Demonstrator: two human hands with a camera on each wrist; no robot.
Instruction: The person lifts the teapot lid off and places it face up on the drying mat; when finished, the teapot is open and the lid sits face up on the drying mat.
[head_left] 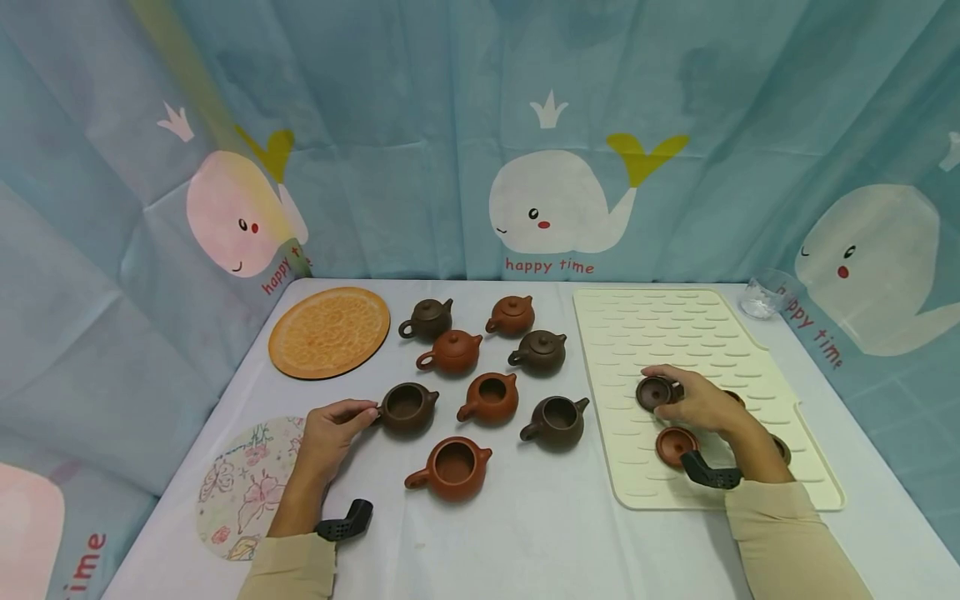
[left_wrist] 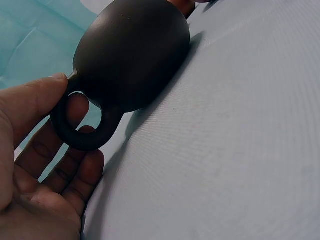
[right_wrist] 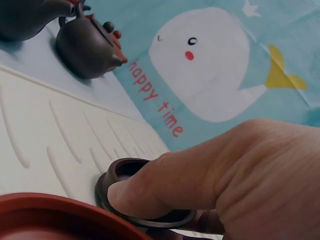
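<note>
At the left, my left hand (head_left: 330, 429) pinches the ring handle of a dark brown lidless teapot (head_left: 407, 410); in the left wrist view the handle (left_wrist: 82, 135) lies between thumb and fingers. The teapot stands upright on the table. Over the cream mat, my right hand (head_left: 697, 402) grips an upturned dark brown teapot lid (head_left: 654, 393), its thumb on the lid's inner rim in the right wrist view. An upturned red lid (head_left: 677, 446) lies just nearer to me. Two further lids are partly hidden behind my right hand and forearm.
Beside the held teapot stand lidless ones, red (head_left: 492, 398), dark (head_left: 558, 422) and red (head_left: 454, 469). Lidded teapots (head_left: 456, 352) sit behind. A cream drying mat (head_left: 637, 333), orange round mat (head_left: 330, 333), floral mat (head_left: 240, 492) and clear bowl (head_left: 761, 302) flank them. A curtain (head_left: 420, 208) backs the table.
</note>
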